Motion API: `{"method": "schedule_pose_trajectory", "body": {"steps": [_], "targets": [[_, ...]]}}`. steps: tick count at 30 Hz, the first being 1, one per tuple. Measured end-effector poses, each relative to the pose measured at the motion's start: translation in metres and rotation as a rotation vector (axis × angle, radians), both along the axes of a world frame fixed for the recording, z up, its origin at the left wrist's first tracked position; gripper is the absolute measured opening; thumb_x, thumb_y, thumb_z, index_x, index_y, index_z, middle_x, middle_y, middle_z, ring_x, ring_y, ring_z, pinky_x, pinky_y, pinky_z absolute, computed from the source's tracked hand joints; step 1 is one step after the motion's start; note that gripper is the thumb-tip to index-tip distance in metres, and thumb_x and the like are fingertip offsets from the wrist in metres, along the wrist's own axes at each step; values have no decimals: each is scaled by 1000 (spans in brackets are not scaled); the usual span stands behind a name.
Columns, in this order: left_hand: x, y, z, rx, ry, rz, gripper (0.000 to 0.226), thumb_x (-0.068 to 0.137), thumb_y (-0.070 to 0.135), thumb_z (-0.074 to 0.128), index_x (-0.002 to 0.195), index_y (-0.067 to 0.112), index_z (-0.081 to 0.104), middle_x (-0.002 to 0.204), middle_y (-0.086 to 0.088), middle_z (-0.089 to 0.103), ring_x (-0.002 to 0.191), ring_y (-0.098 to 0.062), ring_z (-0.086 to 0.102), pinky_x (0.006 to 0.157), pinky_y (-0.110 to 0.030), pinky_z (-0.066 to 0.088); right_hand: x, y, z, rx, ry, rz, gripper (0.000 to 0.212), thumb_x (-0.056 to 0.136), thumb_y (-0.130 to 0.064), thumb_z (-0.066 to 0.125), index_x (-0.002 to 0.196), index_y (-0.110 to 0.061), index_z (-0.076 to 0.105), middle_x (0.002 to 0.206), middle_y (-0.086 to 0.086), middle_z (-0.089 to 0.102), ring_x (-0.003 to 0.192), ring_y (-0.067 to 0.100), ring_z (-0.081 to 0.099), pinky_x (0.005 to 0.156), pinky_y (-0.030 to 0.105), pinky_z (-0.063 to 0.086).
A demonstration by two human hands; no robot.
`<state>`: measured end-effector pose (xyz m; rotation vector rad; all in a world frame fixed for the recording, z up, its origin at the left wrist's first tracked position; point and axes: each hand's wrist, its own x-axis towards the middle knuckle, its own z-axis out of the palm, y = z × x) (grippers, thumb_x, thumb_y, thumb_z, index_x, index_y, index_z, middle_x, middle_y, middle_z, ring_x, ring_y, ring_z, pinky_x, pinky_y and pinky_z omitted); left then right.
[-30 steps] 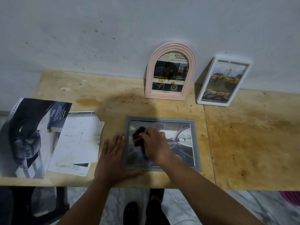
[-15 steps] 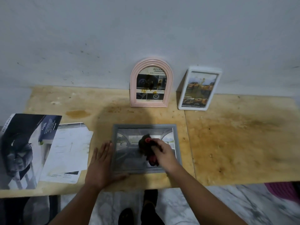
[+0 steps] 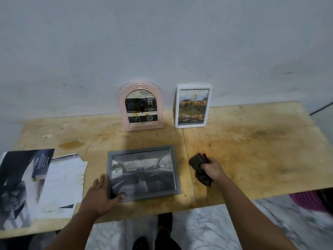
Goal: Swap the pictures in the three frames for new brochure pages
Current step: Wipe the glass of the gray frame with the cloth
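Note:
A grey rectangular frame (image 3: 143, 171) with a car-interior picture lies flat near the table's front edge. My left hand (image 3: 102, 193) rests on its lower left corner, thumb laid on the frame's bottom edge. To the right of the frame, my right hand (image 3: 212, 169) grips a black cloth (image 3: 198, 166) with a pink patch, low over the wood. A pink arched frame (image 3: 141, 106) and a white rectangular frame (image 3: 192, 106) lean upright against the wall, each with a stained brochure picture inside.
An open brochure (image 3: 19, 184) with a dark car picture and loose white pages (image 3: 63, 184) lie at the table's left. The wooden table (image 3: 252, 150) is stained. A pink basket (image 3: 308, 200) sits on the floor at the right, below the table edge.
My right hand lifted the cloth off the grey frame's glass and carried it right onto the bare wood. The left hand stayed at the frame's left corner. The view pulled back.

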<state>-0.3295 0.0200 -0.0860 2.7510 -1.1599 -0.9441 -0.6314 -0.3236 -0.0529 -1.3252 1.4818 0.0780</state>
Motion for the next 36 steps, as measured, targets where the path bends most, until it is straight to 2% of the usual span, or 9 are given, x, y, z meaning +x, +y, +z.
{"method": "schedule_pose_trajectory", "body": {"steps": [4,7,11,14,18,22,26,31,36], "targets": [[-4,7,-10,63,62,49,109,71,92,43,145,13,32,149,-16,45,131,-37,48,103,-50,51,-18,2,-9,-278,277,138,52,93,-26,65,140,-13,48,116,11,65,88,25,62,69,35,52],[-14,7,2,0,115,107,82,77,81,56,134,25,38,135,-6,55,117,-28,56,94,-43,55,-33,12,-6,-356,367,87,63,92,-46,68,142,-17,44,129,16,53,108,36,59,87,46,55],[-21,-1,21,-113,112,204,45,89,62,66,106,30,39,110,-6,60,89,-26,60,73,-37,51,-21,40,9,-729,189,121,43,95,-34,64,135,-22,54,123,7,54,111,24,54,92,42,51],[-17,-9,21,-158,151,356,46,88,59,70,100,28,38,106,-9,58,88,-29,60,75,-39,52,9,57,8,-406,7,213,29,97,-27,64,126,-23,63,110,-4,65,92,8,60,86,30,53],[-7,-20,9,-167,221,517,54,79,74,67,94,28,44,109,-13,55,95,-34,61,88,-48,55,48,81,-9,59,-67,76,17,95,-35,68,104,-23,59,97,3,66,91,26,65,71,34,53],[2,-28,-8,-132,209,618,78,69,95,53,99,23,60,104,-9,58,95,-34,62,91,-48,55,69,91,-20,-15,-43,110,14,94,-28,68,91,-15,62,82,13,65,76,26,61,68,36,47],[9,-15,-27,-243,199,750,69,72,83,52,103,23,65,102,-10,66,91,-33,64,88,-53,56,77,99,-8,7,-59,146,20,94,-39,69,94,-19,68,89,8,71,86,26,67,82,42,55],[19,-14,34,-472,252,796,25,97,35,65,118,21,63,106,1,65,93,-23,61,84,-38,50,100,121,-1,-55,-158,116,24,95,-32,70,117,-25,63,106,-3,71,94,13,67,79,35,58],[69,3,64,-647,190,916,23,94,14,64,114,27,65,99,-3,71,90,-27,68,84,-48,59,154,140,20,-129,-283,64,37,94,-23,72,127,-28,58,108,2,67,99,20,67,73,25,55]]}}
